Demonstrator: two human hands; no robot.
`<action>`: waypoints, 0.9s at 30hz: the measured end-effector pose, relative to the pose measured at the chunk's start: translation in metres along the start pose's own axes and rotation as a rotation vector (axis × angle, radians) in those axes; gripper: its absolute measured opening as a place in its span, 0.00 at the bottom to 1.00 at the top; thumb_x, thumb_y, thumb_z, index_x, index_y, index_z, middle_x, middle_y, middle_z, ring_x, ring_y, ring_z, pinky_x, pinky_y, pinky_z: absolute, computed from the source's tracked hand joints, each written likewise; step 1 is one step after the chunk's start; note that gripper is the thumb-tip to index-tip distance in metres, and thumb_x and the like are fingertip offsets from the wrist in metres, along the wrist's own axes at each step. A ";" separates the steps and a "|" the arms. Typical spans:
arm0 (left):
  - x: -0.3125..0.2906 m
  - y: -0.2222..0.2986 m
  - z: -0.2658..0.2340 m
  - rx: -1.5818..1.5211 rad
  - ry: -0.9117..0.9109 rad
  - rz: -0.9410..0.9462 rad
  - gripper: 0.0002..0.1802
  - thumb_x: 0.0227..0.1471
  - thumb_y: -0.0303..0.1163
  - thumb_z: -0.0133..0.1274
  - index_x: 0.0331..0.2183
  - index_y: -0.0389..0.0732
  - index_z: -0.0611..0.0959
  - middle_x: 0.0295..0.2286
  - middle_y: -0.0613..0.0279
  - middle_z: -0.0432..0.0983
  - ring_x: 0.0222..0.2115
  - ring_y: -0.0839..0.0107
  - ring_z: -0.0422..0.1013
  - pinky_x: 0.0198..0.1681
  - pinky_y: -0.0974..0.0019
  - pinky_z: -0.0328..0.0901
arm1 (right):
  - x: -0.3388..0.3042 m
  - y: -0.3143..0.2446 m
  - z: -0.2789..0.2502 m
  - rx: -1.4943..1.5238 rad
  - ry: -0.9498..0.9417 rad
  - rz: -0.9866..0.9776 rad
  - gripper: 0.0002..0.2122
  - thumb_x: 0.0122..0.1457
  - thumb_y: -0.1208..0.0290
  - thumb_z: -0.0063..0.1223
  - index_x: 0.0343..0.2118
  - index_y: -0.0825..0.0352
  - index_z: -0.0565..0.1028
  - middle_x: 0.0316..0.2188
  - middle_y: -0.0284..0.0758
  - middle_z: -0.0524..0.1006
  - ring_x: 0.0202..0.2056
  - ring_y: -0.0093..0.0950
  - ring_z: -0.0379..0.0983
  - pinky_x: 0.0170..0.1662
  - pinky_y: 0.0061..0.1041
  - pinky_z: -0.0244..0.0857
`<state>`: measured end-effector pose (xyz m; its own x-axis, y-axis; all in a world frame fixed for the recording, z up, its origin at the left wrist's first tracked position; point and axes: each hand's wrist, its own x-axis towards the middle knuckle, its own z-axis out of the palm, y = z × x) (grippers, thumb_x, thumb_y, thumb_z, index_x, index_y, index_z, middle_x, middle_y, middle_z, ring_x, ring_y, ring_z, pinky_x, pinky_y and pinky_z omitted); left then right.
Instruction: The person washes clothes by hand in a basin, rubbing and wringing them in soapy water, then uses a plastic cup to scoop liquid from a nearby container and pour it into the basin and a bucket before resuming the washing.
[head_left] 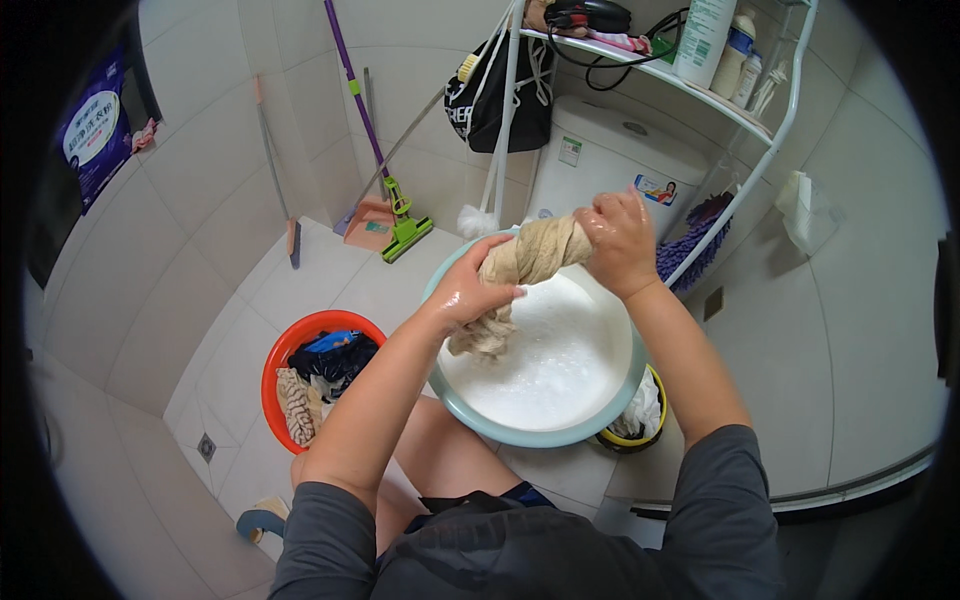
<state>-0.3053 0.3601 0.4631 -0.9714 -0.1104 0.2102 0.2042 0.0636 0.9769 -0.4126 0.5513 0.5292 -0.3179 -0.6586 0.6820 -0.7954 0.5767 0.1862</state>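
A wet beige cloth (540, 250), twisted into a thick roll, is stretched between my two hands above the basin. My left hand (470, 287) is wrapped round its left part, and a loose end hangs below my fingers. At the other end, my right hand (622, 240) is closed in a fist round the cloth, higher than the left. Both hands look wet. Below them stands a pale blue basin (545, 438) with white, sudsy water (560, 360) in it.
An orange-red tub (268, 375) with clothes stands at the left, and a yellow-rimmed bin (655, 425) touches the basin's right side. Behind are a green-headed mop (407, 238), a dustpan (370, 222), a broom (294, 243) and a white rack (690, 80) over the toilet tank (615, 150).
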 end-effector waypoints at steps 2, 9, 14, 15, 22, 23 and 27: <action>0.004 -0.002 0.002 0.518 0.030 0.288 0.38 0.35 0.31 0.63 0.50 0.45 0.66 0.42 0.58 0.71 0.38 0.62 0.70 0.42 0.64 0.64 | -0.004 0.006 0.006 0.146 0.056 -0.137 0.14 0.38 0.76 0.56 0.31 0.60 0.70 0.36 0.34 0.72 0.40 0.36 0.69 0.41 0.31 0.63; 0.017 0.002 0.016 0.829 0.122 0.228 0.30 0.32 0.32 0.62 0.43 0.48 0.74 0.38 0.59 0.74 0.38 0.58 0.69 0.40 0.62 0.64 | -0.037 0.006 0.033 0.794 -0.363 0.265 0.19 0.41 0.72 0.59 0.38 0.64 0.68 0.35 0.38 0.74 0.36 0.36 0.72 0.38 0.30 0.65; 0.028 -0.007 0.014 0.847 0.197 0.383 0.24 0.30 0.29 0.61 0.37 0.48 0.77 0.33 0.62 0.75 0.34 0.59 0.70 0.37 0.62 0.65 | -0.038 0.000 0.038 1.291 -0.744 0.691 0.18 0.39 0.77 0.57 0.38 0.66 0.70 0.31 0.33 0.73 0.32 0.25 0.70 0.37 0.24 0.65; 0.030 -0.009 0.015 0.844 0.211 0.399 0.23 0.30 0.29 0.60 0.36 0.47 0.77 0.32 0.62 0.75 0.34 0.59 0.70 0.36 0.62 0.65 | -0.041 -0.003 0.040 1.395 -0.743 0.780 0.19 0.37 0.78 0.57 0.38 0.67 0.70 0.30 0.32 0.72 0.32 0.22 0.69 0.37 0.22 0.64; 0.040 -0.028 0.022 0.759 0.277 0.487 0.19 0.28 0.27 0.60 0.31 0.44 0.77 0.27 0.59 0.74 0.30 0.57 0.70 0.33 0.63 0.65 | -0.065 -0.012 0.056 1.782 -0.745 0.943 0.25 0.37 0.78 0.56 0.43 0.64 0.66 0.30 0.30 0.70 0.30 0.23 0.68 0.34 0.23 0.65; 0.042 -0.032 0.023 0.727 0.309 0.506 0.19 0.28 0.27 0.60 0.31 0.43 0.77 0.27 0.58 0.74 0.29 0.56 0.71 0.33 0.63 0.65 | -0.064 -0.013 0.056 1.805 -0.781 0.980 0.25 0.37 0.77 0.56 0.44 0.63 0.66 0.29 0.30 0.70 0.30 0.22 0.68 0.32 0.23 0.65; 0.044 -0.032 0.031 0.682 0.378 0.561 0.18 0.28 0.27 0.60 0.30 0.42 0.76 0.25 0.57 0.74 0.27 0.56 0.71 0.31 0.64 0.66 | -0.067 -0.010 0.061 2.001 -0.925 1.021 0.24 0.38 0.76 0.57 0.43 0.60 0.65 0.28 0.30 0.68 0.28 0.22 0.66 0.27 0.22 0.63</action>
<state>-0.3585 0.3843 0.4394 -0.6259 -0.1936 0.7555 0.3968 0.7549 0.5222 -0.4149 0.5600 0.4382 -0.3610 -0.8599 -0.3609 0.5290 0.1299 -0.8386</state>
